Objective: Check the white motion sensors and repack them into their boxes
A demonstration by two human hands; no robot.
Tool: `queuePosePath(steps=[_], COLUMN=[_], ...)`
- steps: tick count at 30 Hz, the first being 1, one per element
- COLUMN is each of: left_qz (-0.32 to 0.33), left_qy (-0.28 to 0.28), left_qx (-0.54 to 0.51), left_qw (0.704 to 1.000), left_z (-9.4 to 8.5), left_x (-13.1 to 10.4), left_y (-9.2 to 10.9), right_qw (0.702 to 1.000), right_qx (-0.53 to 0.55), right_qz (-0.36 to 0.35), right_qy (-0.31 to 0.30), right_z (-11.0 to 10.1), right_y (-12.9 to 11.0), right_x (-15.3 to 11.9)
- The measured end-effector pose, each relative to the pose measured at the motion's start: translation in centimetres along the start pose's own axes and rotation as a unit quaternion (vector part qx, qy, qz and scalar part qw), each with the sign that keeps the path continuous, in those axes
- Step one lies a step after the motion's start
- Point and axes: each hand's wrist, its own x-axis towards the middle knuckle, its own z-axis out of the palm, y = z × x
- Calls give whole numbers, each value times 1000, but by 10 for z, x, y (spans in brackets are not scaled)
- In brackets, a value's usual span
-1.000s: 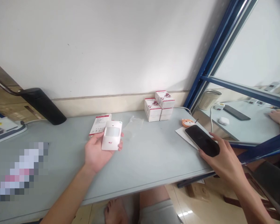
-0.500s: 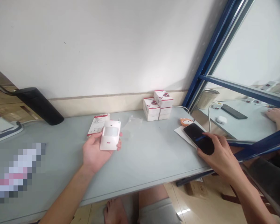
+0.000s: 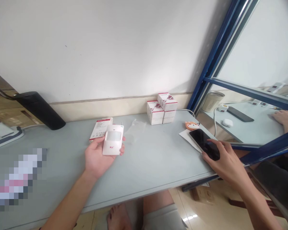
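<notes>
My left hand [image 3: 98,159] holds a white sensor device [image 3: 113,140] with a short antenna, its front facing up. Just behind it a white and red box [image 3: 100,127] lies flat on the grey table [image 3: 146,166]. At the right, my right hand [image 3: 222,156] grips the edges of a black phone [image 3: 204,142], whose screen is dark. Under the phone is a white sheet [image 3: 187,138], and an orange animal-face item [image 3: 192,125] rests beside it. A clear plastic bag [image 3: 135,129] lies right of the sensor.
Several small white and red boxes [image 3: 155,116] are stacked by the wall. A black cylinder [image 3: 40,110] leans at the left. Beyond the blue frame [image 3: 201,80] at the right are a can [image 3: 213,100], a white case [image 3: 227,122] and another person's hand [image 3: 284,117].
A lit blue area on the phone screen has gone dark. Both hands keep nearly the same place and hold.
</notes>
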Motion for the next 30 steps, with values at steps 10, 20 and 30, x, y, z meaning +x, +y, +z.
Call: queuePosePath(steps=[10, 20, 30], left_qz=[-2, 3, -1], left_qy=[-3, -5, -11], left_qx=[-6, 6, 28], left_qw=[1000, 1000, 1000], left_z=[-2, -2, -2], left_x=[1, 1, 1], left_y=[-1, 0, 0], right_qw=[999, 998, 997], right_qx=[13, 14, 55], right_qz=[-10, -34, -27], right_qy=[28, 51, 47], right_z=[15, 21, 20], right_y=[19, 22, 27], right_x=[-4, -5, -13])
